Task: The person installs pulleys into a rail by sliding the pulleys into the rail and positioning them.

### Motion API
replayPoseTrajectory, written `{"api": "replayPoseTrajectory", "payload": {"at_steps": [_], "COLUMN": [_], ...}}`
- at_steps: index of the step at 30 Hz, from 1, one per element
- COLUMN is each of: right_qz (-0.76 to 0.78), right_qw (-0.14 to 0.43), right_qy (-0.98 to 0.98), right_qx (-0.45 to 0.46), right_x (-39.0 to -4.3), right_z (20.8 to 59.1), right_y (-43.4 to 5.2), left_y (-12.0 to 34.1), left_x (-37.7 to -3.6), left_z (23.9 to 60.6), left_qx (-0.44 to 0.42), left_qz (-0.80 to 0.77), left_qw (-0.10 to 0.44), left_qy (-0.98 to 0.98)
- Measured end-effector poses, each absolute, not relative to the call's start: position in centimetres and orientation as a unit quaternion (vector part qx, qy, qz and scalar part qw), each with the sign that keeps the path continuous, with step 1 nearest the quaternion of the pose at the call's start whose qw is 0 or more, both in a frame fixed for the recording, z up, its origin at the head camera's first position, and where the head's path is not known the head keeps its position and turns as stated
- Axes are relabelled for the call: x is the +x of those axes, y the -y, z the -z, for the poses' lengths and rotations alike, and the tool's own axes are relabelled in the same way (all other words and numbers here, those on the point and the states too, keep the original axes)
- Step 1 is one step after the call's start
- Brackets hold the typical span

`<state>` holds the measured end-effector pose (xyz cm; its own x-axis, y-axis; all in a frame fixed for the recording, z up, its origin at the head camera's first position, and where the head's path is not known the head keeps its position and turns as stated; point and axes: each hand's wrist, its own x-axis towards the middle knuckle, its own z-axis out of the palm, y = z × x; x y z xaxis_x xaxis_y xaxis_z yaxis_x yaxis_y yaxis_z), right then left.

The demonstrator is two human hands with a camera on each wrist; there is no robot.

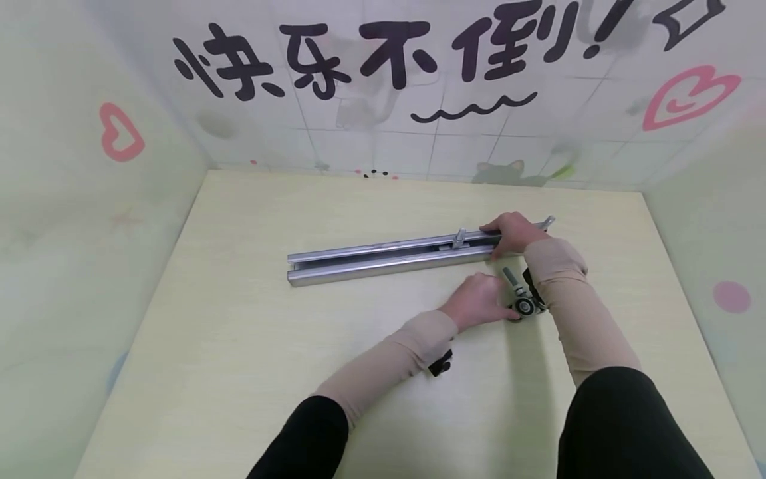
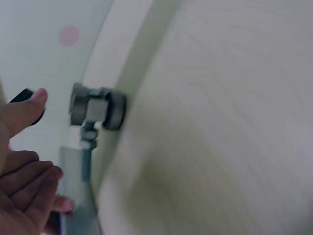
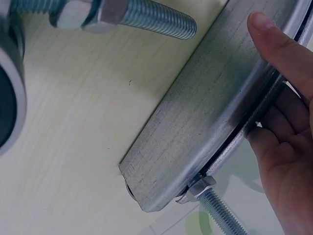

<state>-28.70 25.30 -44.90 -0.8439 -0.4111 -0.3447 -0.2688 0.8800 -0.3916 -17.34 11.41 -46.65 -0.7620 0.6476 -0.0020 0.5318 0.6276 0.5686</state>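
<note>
The metal rail [image 1: 391, 256] is lying flat across the middle of the pale wooden table [image 1: 251, 346], its long axis running left to right and rising slightly toward the right. The right hand [image 1: 513, 233] is resting over the rail's right end, forearm stretching forward from the lower right. In the right wrist view the thumb is lying along the rail's upper face and the fingers are curling round its far edge, so this hand is grasping the rail. A threaded bolt [image 3: 222, 213] with a nut is projecting from the rail's end.

The left hand [image 1: 475, 301] is lying low on the table just in front of the rail's right end, its forearm crossing in from the lower left. It is sitting directly beside the roller assembly [image 1: 523, 303], a wheeled part with a threaded stud. In the left wrist view the thumb is extending toward the roller [image 2: 97, 106] and the fingers are curling loosely, apart from the part; whether anything is being gripped cannot be told.
</note>
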Motion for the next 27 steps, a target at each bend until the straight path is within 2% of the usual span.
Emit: {"api": "replayPoseTrajectory", "payload": {"at_steps": [12, 27], "right_qz": [0.162, 0.166], "right_qw": [0.207, 0.203], "right_qy": [-0.945, -0.947], "right_qx": [-0.193, -0.188], "right_x": [-28.6, -28.5], "right_z": [44.9, 44.7], "right_y": [-25.4, -25.3], "left_y": [-14.7, -14.6], "left_x": [-17.2, -17.1], "left_z": [48.5, 48.6], "left_qx": [0.292, 0.304], "left_qz": [-0.257, -0.239], "left_qw": [0.109, 0.078], "left_qy": [-0.915, -0.919]}}
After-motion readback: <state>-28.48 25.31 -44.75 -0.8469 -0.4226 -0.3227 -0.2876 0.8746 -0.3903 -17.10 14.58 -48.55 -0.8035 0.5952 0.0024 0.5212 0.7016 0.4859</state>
